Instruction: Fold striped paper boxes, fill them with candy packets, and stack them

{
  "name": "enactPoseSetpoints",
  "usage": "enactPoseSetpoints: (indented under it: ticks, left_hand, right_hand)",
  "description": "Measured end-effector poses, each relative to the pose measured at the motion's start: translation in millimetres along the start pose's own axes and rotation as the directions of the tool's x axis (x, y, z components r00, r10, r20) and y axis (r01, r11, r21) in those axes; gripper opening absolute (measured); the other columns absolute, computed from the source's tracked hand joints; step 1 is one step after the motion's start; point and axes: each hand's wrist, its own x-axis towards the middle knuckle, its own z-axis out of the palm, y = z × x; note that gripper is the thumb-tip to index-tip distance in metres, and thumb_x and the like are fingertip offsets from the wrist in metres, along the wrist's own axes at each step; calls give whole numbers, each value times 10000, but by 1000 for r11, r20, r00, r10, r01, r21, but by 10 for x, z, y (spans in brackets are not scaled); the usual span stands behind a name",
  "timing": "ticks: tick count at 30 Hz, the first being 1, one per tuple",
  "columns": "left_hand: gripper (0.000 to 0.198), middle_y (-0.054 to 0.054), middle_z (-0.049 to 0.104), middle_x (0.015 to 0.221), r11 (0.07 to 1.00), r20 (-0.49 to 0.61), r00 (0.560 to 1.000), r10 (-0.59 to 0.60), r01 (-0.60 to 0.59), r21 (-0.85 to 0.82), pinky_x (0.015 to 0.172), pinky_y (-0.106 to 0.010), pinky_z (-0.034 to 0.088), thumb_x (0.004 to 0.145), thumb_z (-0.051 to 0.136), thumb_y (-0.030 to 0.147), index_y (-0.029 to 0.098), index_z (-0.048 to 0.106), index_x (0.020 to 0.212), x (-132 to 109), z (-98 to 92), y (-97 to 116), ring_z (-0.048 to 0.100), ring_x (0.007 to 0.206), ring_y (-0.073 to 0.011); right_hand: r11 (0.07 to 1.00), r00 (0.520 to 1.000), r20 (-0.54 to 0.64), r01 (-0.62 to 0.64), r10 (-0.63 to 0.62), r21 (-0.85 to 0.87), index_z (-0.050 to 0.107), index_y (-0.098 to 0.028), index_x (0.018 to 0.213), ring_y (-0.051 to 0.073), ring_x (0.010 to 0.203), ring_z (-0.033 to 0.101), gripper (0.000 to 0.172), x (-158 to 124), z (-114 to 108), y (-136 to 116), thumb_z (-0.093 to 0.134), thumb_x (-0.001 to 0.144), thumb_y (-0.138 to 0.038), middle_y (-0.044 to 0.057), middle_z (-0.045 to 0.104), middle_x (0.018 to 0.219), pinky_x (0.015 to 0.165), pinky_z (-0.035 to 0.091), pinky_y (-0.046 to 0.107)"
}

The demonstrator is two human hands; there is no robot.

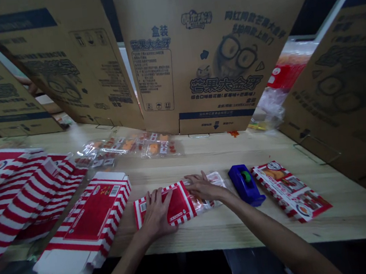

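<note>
A small red-and-white striped carton point(178, 204) lies flat on the wooden table point(233, 224) in front of me. My left hand point(156, 213) rests on its left half with fingers spread flat. My right hand point(205, 187) lies flat on clear plastic snack packets point(215, 180) at the carton's right end, fingers stretched out. Whether the packets are partly inside the carton I cannot tell.
A blue tape dispenser point(245, 185) and a filled striped box point(291, 190) lie to the right. Flat striped cartons point(90, 221) and a pile of them point(19, 192) sit left. More clear packets point(131, 148) lie behind. Upright brown cardboard boxes point(206, 54) wall the table.
</note>
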Motion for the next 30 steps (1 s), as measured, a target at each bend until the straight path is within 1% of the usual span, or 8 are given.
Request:
enactPoseSetpoints:
  ticks: [3,6,8,10,14,21,26,30]
  left_hand:
    - [1120,-249,380,1441,1000,113,994,-6,9,-25,1109,-598,160,489,752,527,143,344,1460,13,35,-28,338,1319,-426]
    - [1166,-244,346,1478,999,178,984,-22,26,-23,1108,-595,159,477,747,588,162,320,1474,14,70,-70,315,1343,-431]
    - [1176,-240,344,1483,1000,179,984,-21,24,-18,1110,-588,151,472,747,613,169,321,1474,11,88,-92,313,1346,-429]
    - [1178,-241,348,1481,1000,172,985,-21,24,-15,1106,-587,153,468,747,634,170,335,1468,10,106,-93,320,1339,-430]
    - [1208,-267,346,1465,1000,170,985,-15,19,-21,1086,-597,172,453,758,648,149,337,1469,26,156,-2,316,1320,-453]
    - [1149,-268,420,1368,998,89,994,-59,61,-20,1024,-567,260,445,799,548,126,396,1435,32,102,126,399,1208,-441]
    - [1083,-229,465,1277,948,-103,943,-315,307,-87,946,-546,339,520,753,578,113,377,1423,15,-77,178,449,1120,-409]
    - [1097,-223,479,1257,915,-212,902,-376,325,-240,937,-565,365,541,762,584,107,343,1436,-51,-154,315,459,1121,-415]
  right_hand:
    - [955,975,-216,12,55,296,728,-255,1023,269,1338,388,292,5,181,83,487,876,-181,88,480,1413,1124,184,538]
    - [862,779,-513,-68,361,503,715,-194,1009,274,1246,494,266,-151,257,253,527,843,-282,127,546,1329,1051,372,448]
    - [814,637,-563,-187,527,550,659,-173,1136,306,1223,508,381,-339,249,361,562,827,-374,156,575,1284,1049,372,473]
    - [768,583,-526,-310,619,560,589,-153,1237,339,1224,503,526,-523,239,405,584,815,-466,179,601,1244,1062,343,507]
    - [702,580,-431,-399,692,590,509,-152,1318,332,1210,530,622,-620,369,199,541,842,-551,143,673,1134,1115,228,541]
    - [545,802,-312,-21,510,838,550,-265,1223,295,1081,616,574,-314,705,-410,675,750,-566,70,698,1046,977,429,503]
    - [585,525,-569,157,633,796,507,-228,995,251,1041,605,478,-376,679,-534,785,677,-452,74,634,1026,885,501,395]
    - [399,551,-508,315,662,861,399,-238,794,173,771,640,472,-356,706,-646,820,649,-395,-9,611,851,692,542,295]
